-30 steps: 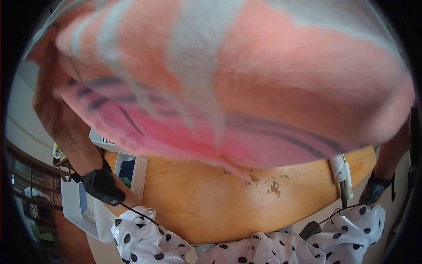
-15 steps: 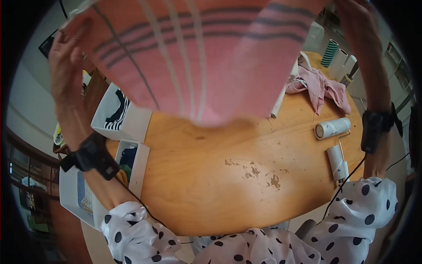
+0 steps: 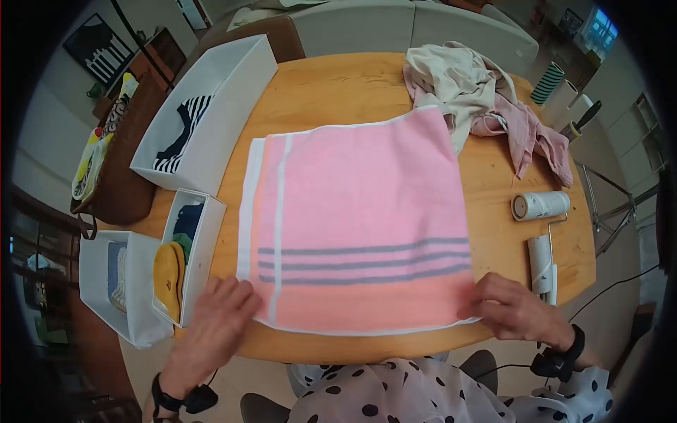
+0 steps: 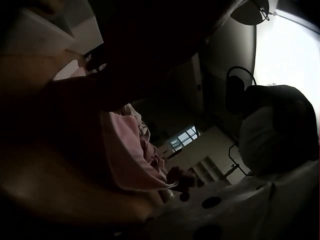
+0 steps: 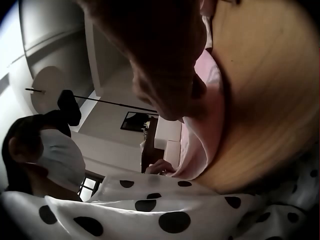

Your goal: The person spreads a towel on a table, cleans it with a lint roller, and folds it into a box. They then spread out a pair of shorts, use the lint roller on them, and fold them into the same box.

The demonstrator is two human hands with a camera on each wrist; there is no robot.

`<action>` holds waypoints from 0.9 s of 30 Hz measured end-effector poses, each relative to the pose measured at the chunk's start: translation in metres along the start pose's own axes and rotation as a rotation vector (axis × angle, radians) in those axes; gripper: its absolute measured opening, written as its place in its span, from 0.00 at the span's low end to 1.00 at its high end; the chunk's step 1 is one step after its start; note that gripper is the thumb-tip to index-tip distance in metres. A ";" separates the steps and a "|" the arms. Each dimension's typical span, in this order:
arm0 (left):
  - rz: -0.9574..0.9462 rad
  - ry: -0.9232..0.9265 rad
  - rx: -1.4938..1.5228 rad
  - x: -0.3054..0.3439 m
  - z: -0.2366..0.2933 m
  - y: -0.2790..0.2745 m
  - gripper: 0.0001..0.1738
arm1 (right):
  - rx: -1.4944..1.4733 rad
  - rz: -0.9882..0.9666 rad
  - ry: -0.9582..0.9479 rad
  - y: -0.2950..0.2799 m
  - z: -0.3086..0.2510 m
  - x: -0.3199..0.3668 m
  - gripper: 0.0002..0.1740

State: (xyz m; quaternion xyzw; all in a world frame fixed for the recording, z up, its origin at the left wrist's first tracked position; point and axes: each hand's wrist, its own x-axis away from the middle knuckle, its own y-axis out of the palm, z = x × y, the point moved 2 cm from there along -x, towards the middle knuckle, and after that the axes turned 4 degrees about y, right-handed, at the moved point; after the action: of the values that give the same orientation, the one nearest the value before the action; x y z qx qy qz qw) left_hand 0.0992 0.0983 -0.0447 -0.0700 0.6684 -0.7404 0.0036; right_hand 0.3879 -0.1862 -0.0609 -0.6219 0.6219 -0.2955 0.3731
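A pink and peach towel (image 3: 360, 190) with grey stripes and white edging lies spread over the wooden table (image 3: 324, 88) in the head view. At its near left corner my left hand (image 3: 224, 310) pinches the edge. My right hand (image 3: 513, 307) pinches the near right corner, fingers curled over the hem. The near edge of the towel (image 5: 207, 135) sags between the hands in the right wrist view. In the dark left wrist view, the towel (image 4: 127, 155) stretches toward the right hand. Its far right corner lies next to crumpled cream and pink clothes (image 3: 455, 81).
On the left stand a long white box (image 3: 233, 106) with striped cloth, a narrow white box (image 3: 201, 264) with folded items including a mustard one, and another white bin (image 3: 102, 282). Lint rollers (image 3: 546, 206) lie at the right edge. A brown bag (image 3: 123, 176) is far left.
The towel was held up high before the camera, then came down and now lies flat across the table. Both hands moved down with it to the near edge.
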 end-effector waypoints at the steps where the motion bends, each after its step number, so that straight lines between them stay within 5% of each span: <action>1: -0.034 0.010 0.030 0.004 0.008 0.016 0.19 | -0.063 -0.076 0.014 0.012 0.001 0.003 0.22; 11: -0.141 -0.119 0.328 0.026 0.006 0.016 0.15 | -0.270 -0.440 0.108 0.031 -0.001 -0.002 0.16; 14: -0.006 -0.030 0.457 0.004 -0.011 -0.008 0.14 | -0.291 -0.403 0.059 0.012 0.008 -0.019 0.11; 16: 0.111 -0.474 0.597 -0.012 -0.022 -0.012 0.18 | -0.216 -0.265 0.144 -0.007 0.007 -0.049 0.11; 20: 0.325 -0.576 0.462 -0.029 -0.036 0.030 0.19 | -0.162 0.001 0.177 -0.019 0.031 -0.126 0.09; 27: 0.422 -0.730 0.412 -0.018 -0.021 0.067 0.22 | -0.094 0.201 -0.123 0.039 0.063 -0.298 0.10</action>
State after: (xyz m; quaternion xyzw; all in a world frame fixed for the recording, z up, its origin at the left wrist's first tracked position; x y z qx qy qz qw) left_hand 0.1086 0.1134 -0.1152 -0.1862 0.4621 -0.7679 0.4027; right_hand 0.4032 0.1179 -0.0986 -0.5903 0.6701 -0.1884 0.4086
